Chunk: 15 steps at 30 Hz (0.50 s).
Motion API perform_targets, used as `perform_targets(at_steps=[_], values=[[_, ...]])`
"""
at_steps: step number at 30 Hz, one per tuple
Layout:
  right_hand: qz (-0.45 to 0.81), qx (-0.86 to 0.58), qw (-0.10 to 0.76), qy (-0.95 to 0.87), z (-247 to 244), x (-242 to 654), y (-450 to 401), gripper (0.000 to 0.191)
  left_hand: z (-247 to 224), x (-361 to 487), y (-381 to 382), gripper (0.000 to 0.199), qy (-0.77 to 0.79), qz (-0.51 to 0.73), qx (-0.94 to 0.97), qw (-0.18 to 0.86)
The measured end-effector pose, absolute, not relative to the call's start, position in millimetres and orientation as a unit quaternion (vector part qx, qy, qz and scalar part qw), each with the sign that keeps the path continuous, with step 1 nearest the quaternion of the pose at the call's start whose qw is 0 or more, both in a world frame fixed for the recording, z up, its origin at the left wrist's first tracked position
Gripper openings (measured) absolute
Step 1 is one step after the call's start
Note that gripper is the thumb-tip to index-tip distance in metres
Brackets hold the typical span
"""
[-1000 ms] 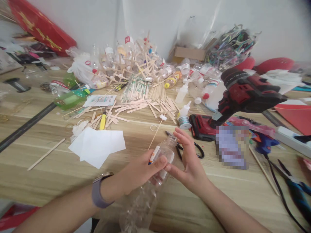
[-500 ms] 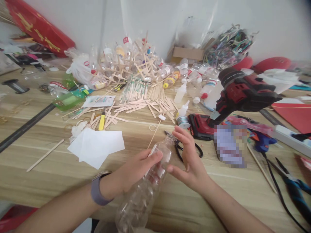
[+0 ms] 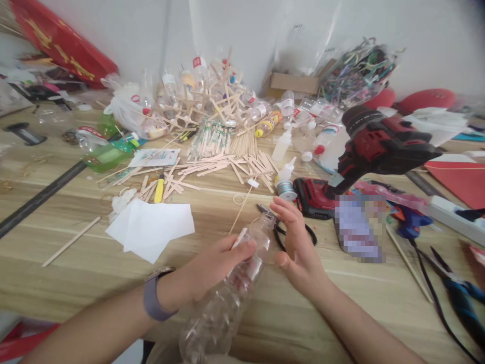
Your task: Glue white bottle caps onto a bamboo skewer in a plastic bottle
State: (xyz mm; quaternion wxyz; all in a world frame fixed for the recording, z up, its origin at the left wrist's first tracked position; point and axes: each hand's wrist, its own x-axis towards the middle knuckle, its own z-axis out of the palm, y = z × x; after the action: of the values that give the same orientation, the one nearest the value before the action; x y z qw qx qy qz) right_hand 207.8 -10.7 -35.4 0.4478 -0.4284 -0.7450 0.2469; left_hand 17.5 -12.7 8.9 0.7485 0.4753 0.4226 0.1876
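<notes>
My left hand (image 3: 223, 260) is wrapped round a clear plastic bottle (image 3: 212, 323), which lies slanted with its neck pointing away from me. White tape or label pieces show on the bottle near my thumb. Just right of the bottle's shoulder is my right hand (image 3: 297, 247), its fingers apart and holding nothing. Black-handled scissors (image 3: 313, 235) lie beyond the right hand, partly hidden by it and the bottle neck. A thin wooden stick with a white piece (image 3: 253, 183) at its far end reaches back from the left hand; whether the hand touches it I cannot tell.
A red cordless drill (image 3: 379, 146) stands at the right, near pliers (image 3: 454, 283) and a blue glue gun (image 3: 411, 222). White paper sheets (image 3: 155, 230) and a yellow-handled screwdriver (image 3: 159, 189) lie left. Wooden sticks (image 3: 212, 164) and plastic bottles (image 3: 261, 112) pile up at the back.
My right hand has moved slightly right, its thumb coming away from the bottle's side. The left hand keeps its hold, and the bottle has turned or shifted very little.
</notes>
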Motion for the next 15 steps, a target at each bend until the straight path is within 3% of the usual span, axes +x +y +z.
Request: perform_targets(at_steps=[8, 15], values=[[0.202, -0.429, 0.398, -0.785, -28, 206, -12, 0.067, 9, 16, -12, 0.044, 0.450, 0.176, 0.470, 0.739], [0.200, -0.449, 0.416, -0.765, -33, 202, -13, 0.075, -1, 18, -15, 0.047, 0.408, 0.164, 0.492, 0.752]])
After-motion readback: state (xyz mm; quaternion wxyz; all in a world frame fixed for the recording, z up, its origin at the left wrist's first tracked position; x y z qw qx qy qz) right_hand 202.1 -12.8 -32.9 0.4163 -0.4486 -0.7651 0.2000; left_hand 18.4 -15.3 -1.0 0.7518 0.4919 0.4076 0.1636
